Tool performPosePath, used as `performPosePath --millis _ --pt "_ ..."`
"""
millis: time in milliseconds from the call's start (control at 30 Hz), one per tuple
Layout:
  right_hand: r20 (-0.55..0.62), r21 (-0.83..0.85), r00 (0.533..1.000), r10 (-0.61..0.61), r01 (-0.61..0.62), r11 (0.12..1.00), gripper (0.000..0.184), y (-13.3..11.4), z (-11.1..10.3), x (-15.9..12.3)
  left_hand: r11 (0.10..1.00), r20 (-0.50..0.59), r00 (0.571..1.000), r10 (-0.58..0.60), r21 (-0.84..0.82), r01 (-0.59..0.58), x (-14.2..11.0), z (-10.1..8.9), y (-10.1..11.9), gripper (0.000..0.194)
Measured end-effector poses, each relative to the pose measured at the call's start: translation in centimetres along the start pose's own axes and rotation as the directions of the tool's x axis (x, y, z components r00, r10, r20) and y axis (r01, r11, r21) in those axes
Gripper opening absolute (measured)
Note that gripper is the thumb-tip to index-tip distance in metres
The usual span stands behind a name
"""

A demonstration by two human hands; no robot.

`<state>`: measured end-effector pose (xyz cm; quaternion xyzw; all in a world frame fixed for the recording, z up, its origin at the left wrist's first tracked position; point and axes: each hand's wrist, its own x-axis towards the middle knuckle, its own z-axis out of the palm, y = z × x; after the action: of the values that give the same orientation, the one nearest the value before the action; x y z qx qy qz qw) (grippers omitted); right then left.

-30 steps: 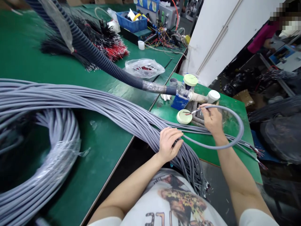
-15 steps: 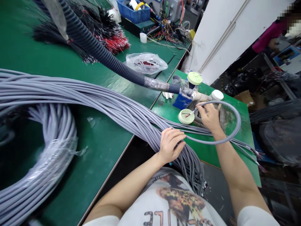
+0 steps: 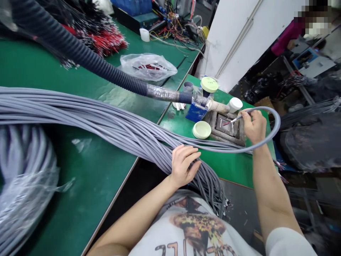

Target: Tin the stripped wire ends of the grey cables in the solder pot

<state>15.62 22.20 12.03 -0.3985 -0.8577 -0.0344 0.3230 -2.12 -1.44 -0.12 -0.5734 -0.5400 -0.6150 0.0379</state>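
My right hand (image 3: 254, 125) pinches one grey cable (image 3: 274, 131) near its stripped end, which loops round to the right of my wrist. The bare wire tips (image 3: 226, 123) point into a square metal pot (image 3: 227, 126) on the small green table. My left hand (image 3: 183, 164) rests curled over the thick bundle of grey cables (image 3: 106, 122) where it hangs off the table edge toward my lap. A pale green round lid (image 3: 201, 129) lies just left of the pot.
A dark corrugated hose (image 3: 101, 67) ends above the pot. A blue box (image 3: 195, 112), green-lidded jar (image 3: 209, 85) and white cap (image 3: 235, 104) stand nearby. A plastic bag (image 3: 147, 66), red and black wire bunches (image 3: 106, 37) and a wrapped cable coil (image 3: 23, 185) lie on the bench. A person sits far right.
My right hand has carried the cable's stripped end rightward, from over the pale green lid to over the metal pot. The left hand stays on the bundle.
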Motion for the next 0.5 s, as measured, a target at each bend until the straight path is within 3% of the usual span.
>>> performPosePath --millis 167,500 --pt "0.049 -0.065 0.998 0.049 -0.046 0.997 0.019 2.8 1.1 0.1 1.000 0.007 1.000 0.013 0.007 -0.013 0.0 0.1 0.0 0.032" --pt "0.149 -0.134 0.985 0.087 -0.067 0.989 0.022 4.3 2.5 0.6 1.000 0.016 1.000 0.025 0.018 -0.026 0.0 0.0 0.1 0.032"
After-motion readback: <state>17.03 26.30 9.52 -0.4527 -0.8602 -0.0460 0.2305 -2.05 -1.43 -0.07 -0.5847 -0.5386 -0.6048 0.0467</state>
